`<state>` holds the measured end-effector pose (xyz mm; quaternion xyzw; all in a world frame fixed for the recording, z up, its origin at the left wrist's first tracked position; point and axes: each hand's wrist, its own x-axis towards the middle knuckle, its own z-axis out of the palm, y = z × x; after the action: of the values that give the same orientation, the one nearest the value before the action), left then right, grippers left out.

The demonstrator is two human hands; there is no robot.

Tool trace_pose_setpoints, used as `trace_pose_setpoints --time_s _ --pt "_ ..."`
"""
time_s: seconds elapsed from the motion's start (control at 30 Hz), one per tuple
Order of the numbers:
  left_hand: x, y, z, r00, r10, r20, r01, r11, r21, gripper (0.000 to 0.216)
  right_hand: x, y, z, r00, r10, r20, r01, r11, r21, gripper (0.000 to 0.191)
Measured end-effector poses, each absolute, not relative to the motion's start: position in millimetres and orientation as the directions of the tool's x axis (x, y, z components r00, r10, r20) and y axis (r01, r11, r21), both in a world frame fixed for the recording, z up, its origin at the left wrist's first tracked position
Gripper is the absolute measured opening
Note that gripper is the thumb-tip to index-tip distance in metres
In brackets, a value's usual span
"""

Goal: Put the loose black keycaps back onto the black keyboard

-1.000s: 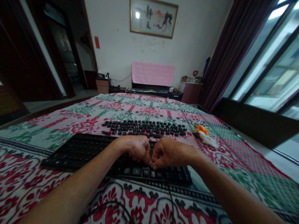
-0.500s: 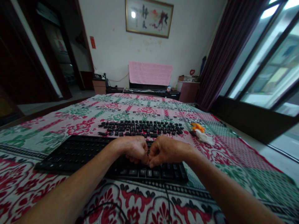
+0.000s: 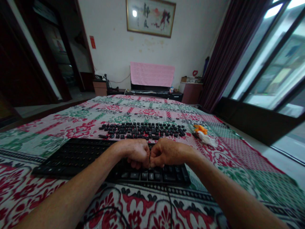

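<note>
A home, probably a bedroom: flowered cover, curtain, framed picture.

head view | faces forward, down | near the keyboard | (far wall included)

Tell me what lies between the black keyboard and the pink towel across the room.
In the head view, loose black keycaps lie in rough rows just beyond the black keyboard; past them, the floral-patterned cloth stretches toward the pink towel.

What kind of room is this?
Probably a room in someone's home, perhaps a bedroom: there's a big flowery spread that might cover a bed, a long dark curtain by the window, and a framed picture.
</note>
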<state>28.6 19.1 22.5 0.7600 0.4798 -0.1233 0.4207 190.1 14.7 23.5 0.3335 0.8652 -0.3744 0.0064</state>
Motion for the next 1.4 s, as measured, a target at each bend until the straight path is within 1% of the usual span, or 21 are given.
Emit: trace_pose_setpoints --time_s 0.1,0.23,0.4,0.5,0.6,0.7,0.77,0.83,0.97,1.03,1.13,1.2,1.3,1.4 --pt "29.3 17.4 23.7 0.507 0.632 -0.586 0.834 -0.186 0.52 0.012 189.1 15.0 25.0 -0.78 0.568 -0.262 0.585 0.516 -0.626 0.026" --pt "32.0 13.6 27.3 0.48 0.659 -0.58 0.854 -0.199 0.48 0.013 187.9 15.7 26.0 -0.777 0.569 -0.27 0.601 0.541 -0.589 0.023" --pt "35.1 12.5 28.1 0.46 0.688 -0.562 0.87 -0.222 0.441 0.015 188.6 16.1 27.1 -0.778 0.56 -0.286 0.604 0.541 -0.586 0.021" --pt "36.9 12.5 27.5 0.446 0.684 -0.577 0.88 -0.215 0.424 0.016 190.0 16.4 25.1 -0.775 0.562 -0.289 0.609 0.545 -0.576 0.021" --pt "39.8 10.9 28.0 0.425 0.698 -0.576 0.893 -0.22 0.393 0.016 190.6 16.3 20.6 -0.758 0.591 -0.275 0.634 0.572 -0.52 0.019" --pt "41.9 8.9 28.8 0.407 0.724 -0.557 0.906 -0.246 0.344 0.017 189.4 14.2 17.7 -0.748 0.625 -0.221 0.647 0.613 -0.453 0.019" --pt "40.7 8.7 28.0 0.405 0.724 -0.559 0.908 -0.246 0.339 0.018 188.9 12.4 18.3 -0.754 0.63 -0.188 0.639 0.636 -0.432 0.019" --pt "36.8 10.0 26.0 0.417 0.71 -0.567 0.9 -0.237 0.365 0.019 190.3 12.0 21.2 -0.77 0.611 -0.182 0.616 0.639 -0.46 0.019" --pt "26.9 14.3 22.9 0.484 0.663 -0.571 0.858 -0.232 0.459 0.023 200.8 16.4 30.7 -0.819 0.532 -0.215 0.528 0.551 -0.647 0.021" --pt "24.3 15.1 23.9 0.507 0.639 -0.578 0.838 -0.21 0.503 0.025 206.9 19.4 34.6 -0.823 0.529 -0.204 0.504 0.518 -0.691 0.022" --pt "24.4 14.4 27.0 0.511 0.623 -0.592 0.83 -0.179 0.528 0.026 212.1 22.4 36.3 -0.807 0.56 -0.186 0.515 0.514 -0.686 0.021" --pt "25.8 13.7 28.2 0.5 0.628 -0.596 0.836 -0.172 0.521 0.026 212.1 23.3 34.5 -0.799 0.564 -0.208 0.536 0.511 -0.672 0.02" --pt "28.2 13.3 27.5 0.478 0.639 -0.603 0.851 -0.165 0.499 0.027 209.3 24.0 30.1 -0.785 0.565 -0.255 0.577 0.515 -0.635 0.02" --pt "31.5 13.1 25.6 0.443 0.649 -0.618 0.872 -0.15 0.467 0.026 206.2 23.9 26.8 -0.762 0.596 -0.252 0.607 0.525 -0.596 0.021"
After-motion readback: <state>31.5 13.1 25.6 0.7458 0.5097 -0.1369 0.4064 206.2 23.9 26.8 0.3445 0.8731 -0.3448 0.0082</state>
